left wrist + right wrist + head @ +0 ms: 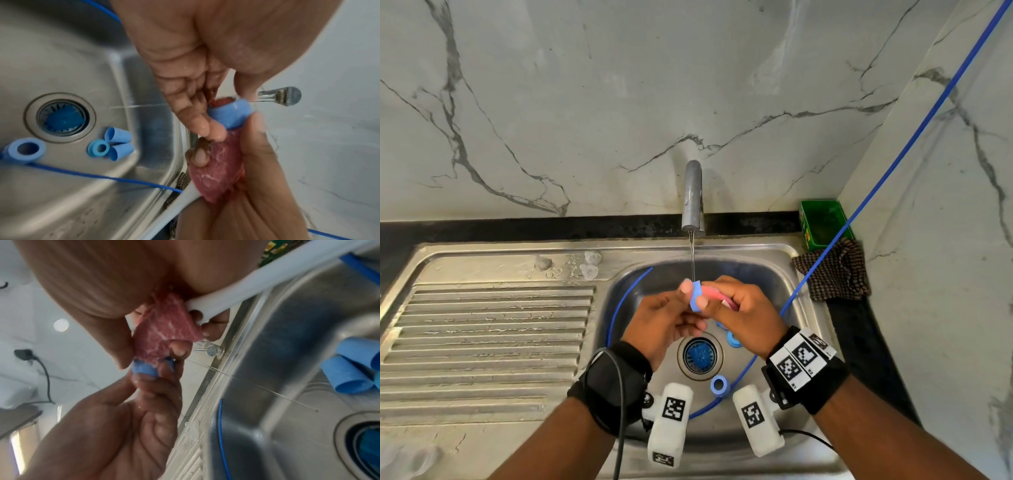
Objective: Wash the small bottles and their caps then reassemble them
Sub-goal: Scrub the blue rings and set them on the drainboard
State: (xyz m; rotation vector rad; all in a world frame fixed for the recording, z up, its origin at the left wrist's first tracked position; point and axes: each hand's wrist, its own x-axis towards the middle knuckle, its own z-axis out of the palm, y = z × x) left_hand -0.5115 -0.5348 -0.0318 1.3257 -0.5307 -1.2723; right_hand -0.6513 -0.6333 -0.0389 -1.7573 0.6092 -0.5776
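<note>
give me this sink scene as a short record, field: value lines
left hand: pinches a blue bottle under the stream
right hand: holds a pink scrubber pushed into the bottle's mouth
tap: running, thin stream onto the bottle
sink basin: four more blue pieces lying loose near the drain; one apart from the rest, toward the near rim
drainboard: a few small clear caps near the back edge
blue tube: runs from upper right down into the basin
counter corner: green box, checked cloth
</note>
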